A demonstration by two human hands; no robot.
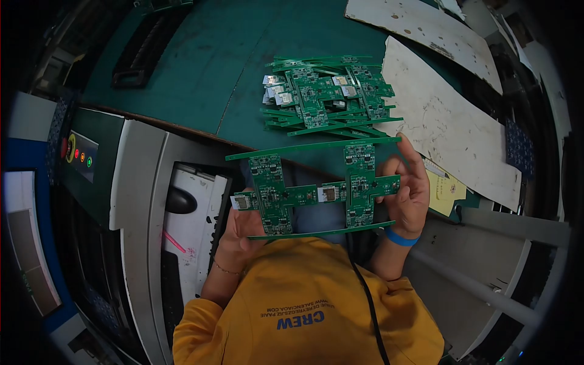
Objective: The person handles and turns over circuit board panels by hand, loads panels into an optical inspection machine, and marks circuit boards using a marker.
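A green circuit board panel [269,188] is held up over my lap, two chip-covered boards joined between long thin rails. My left hand [239,234] is closed at its lower left corner, the thumb by the bottom rail and part of the fingers hidden behind the panel. At the right end my right hand [415,191] grips the panel, one fingertip at the top rail and the others curled by the board's edge. A blue band [401,237] circles the right wrist. Beyond the panel, a stack of similar circuit board panels [331,91] lies on the green table [201,79].
White sheets [438,115] with stains cover the table's right side. A yellow note [447,191] lies near a ruler-like strip. A black mouse [180,199] rests on a shelf at left, near a machine panel with lit buttons [83,157]. A black rack [149,45] sits far left.
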